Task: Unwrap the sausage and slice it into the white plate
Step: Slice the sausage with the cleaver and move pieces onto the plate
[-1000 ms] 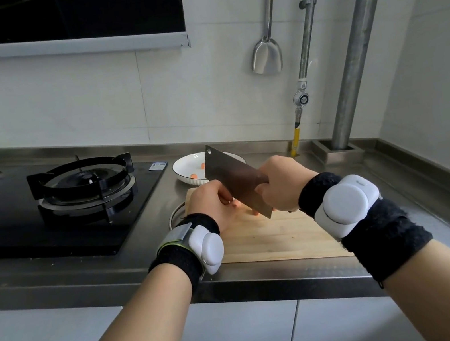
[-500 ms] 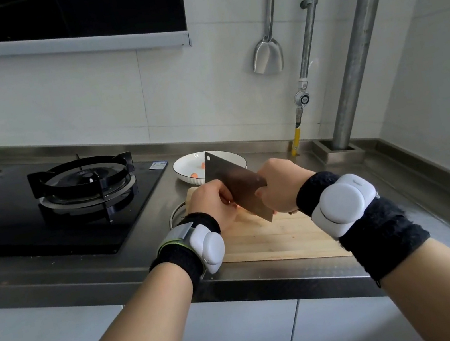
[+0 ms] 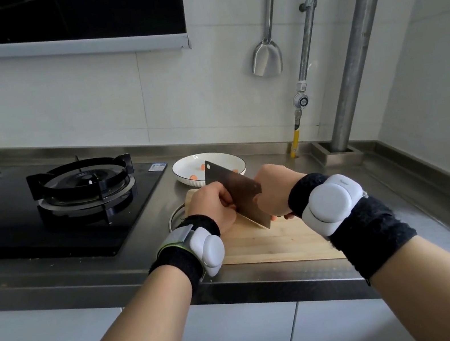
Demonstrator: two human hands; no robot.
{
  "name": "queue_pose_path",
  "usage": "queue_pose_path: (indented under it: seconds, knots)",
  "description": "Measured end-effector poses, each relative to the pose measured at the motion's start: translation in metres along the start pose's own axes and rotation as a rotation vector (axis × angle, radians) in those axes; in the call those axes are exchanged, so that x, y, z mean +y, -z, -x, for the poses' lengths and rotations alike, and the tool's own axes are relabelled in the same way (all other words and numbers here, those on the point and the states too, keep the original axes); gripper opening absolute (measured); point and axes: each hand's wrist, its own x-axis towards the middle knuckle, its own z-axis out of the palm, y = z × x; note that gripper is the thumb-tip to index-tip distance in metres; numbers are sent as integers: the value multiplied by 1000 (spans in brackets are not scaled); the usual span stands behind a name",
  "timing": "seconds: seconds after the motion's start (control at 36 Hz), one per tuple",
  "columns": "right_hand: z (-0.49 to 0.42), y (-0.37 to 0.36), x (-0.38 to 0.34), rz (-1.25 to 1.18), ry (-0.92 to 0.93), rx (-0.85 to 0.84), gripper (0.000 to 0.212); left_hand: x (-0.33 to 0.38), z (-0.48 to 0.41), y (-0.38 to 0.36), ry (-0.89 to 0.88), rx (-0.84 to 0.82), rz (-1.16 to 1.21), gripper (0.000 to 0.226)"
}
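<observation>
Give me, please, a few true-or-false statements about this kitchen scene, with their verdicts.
1. The right hand holds the cleaver over the wooden cutting board. True.
2. The white plate is empty. False: a few orange slices lie in it.
3. A pot stands on the burner. False: the burner carries nothing.
4. A metal spatula hangs on the wall. True.
5. The white plate lies on the stove's black glass. False: it stands on the steel counter, beyond the board.
</observation>
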Motion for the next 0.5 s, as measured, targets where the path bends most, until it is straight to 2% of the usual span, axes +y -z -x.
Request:
queue_pose_path:
  seconds: [0.19,0.28,0.33,0.42,0.5]
  knots:
    - [-5,-10,14,-176,-55,15,19,-2,0,-1,-25,-3,35,19]
    - [-6,-13,19,-260,-126,52,30,-3,-1,-2,-28,0,61,17]
    - [-6,-11,24,-370,-100,29,22,-4,-1,-3,-26,11,81,16]
    - [-5,-11,35,-527,-73,-1,22,-5,-1,-4,-10,18,106,15]
    - [-9,-19,44,-758,-125,-8,16,-5,-2,-6,14,9,145,16]
